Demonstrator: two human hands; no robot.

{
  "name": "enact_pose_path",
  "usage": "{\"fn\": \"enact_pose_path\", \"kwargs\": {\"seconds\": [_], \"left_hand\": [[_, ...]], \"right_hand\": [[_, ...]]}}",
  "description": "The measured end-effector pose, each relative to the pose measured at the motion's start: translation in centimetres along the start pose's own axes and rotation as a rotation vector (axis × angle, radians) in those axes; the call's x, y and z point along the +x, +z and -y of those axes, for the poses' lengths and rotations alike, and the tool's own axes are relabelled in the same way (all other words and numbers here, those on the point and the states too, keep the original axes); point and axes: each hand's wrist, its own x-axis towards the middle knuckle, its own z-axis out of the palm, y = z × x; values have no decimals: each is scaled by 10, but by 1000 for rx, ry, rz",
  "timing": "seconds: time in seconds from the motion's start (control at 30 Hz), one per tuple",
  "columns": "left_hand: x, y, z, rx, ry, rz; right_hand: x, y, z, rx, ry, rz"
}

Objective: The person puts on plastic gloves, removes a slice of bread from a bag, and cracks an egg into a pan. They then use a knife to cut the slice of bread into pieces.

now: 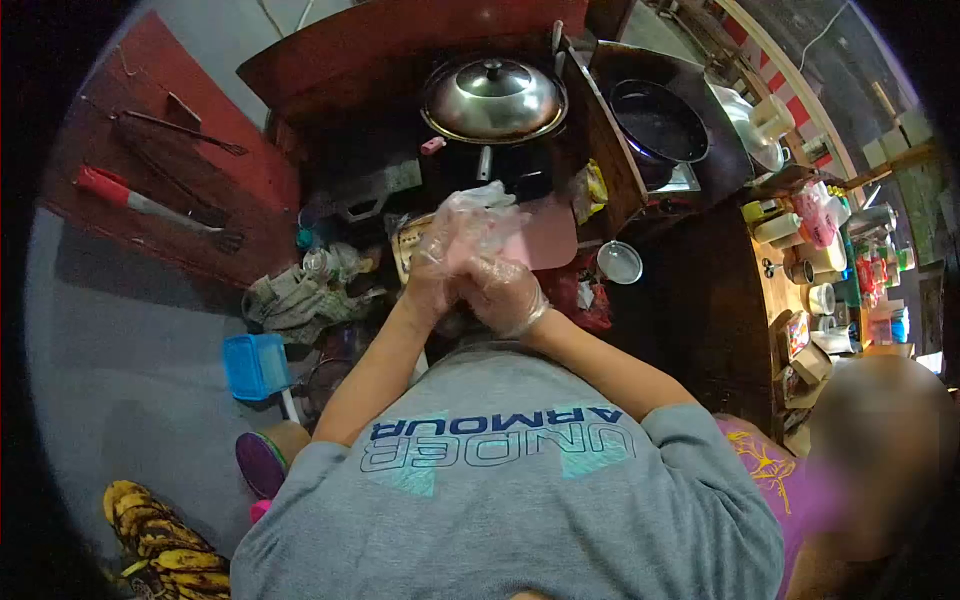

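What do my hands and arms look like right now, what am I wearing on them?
Your left hand and right hand wear thin, clear, crinkled plastic gloves. Plain grey short sleeves end around the elbows, and nothing covers the forearms below them.

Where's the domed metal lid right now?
Head view: the lid sits at top centre, left of the wooden divider and the black pan.
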Motion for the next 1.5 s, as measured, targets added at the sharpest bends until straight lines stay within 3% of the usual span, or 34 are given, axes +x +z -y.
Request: {"fn": "enact_pose_path", "kwargs": {"seconds": [0.1,0.17,0.2,0.23,0.3,0.37,0.43,0.47,0.57,0.63,0.7,0.73,0.8,0.87,0.9,0.97,1.0,1.03,1.1,1.13,1.17,1.23,1.3,1.37,1.43,1.5], "left_hand": [[6,0,4,-10,-9,-69],[4,16,-7,-224,-115,172],[4,8,-2,-293,-175,36],[2,1,5,-297,-179,31],[-3,-2,17,-561,-242,242],[7,-11,30,-516,-253,159],[17,-29,54,-369,-208,-467],[24,-63,75,-269,-187,-551],[36,-58,73,-179,-145,-473],[41,-45,69,-198,-105,-511],[39,-30,57,-391,-173,-289],[40,-34,62,-249,-144,-184],[43,-27,62,-243,-146,-262],[52,-19,68,-199,-189,-485],[54,-33,79,-201,-182,-494],[56,-74,106,546,30,-509],[59,-72,100,910,-32,-677],[65,-71,102,909,-34,-681],[78,-68,107,1954,109,-537],[89,-56,107,2177,77,-407],[101,-66,118,2175,73,-415],[126,-110,157,2681,195,-327],[132,-123,164,2777,158,-313],[137,-109,152,2583,-302,-179],[131,-108,144,2458,-211,-232],[111,-94,128,2420,75,-408]], "right_hand": [[-2,-2,2,127,-10,-4],[-5,-2,3,197,116,73],[-7,0,2,201,123,76],[-10,4,-2,208,104,118],[-15,7,-9,219,91,167],[-17,6,-17,271,139,287],[-18,3,-29,327,149,325],[-18,1,-34,374,148,350],[-16,-5,-48,383,327,468],[-10,-13,-56,359,286,526],[-10,-16,-65,422,152,590],[-8,-18,-67,438,143,604],[-4,-25,-74,791,286,744],[0,-32,-86,764,254,757],[2,-36,-93,728,228,756],[7,-45,-107,646,245,788],[8,-50,-113,562,266,811],[9,-54,-120,476,286,832],[0,-48,-148,442,352,863],[-2,-47,-158,344,414,878],[-6,-44,-169,245,474,891],[-17,-39,-188,221,497,894],[-18,-45,-194,239,547,920],[-16,-54,-200,235,563,943],[-16,-59,-209,237,572,965],[-20,-61,-225,226,585,920]]}}
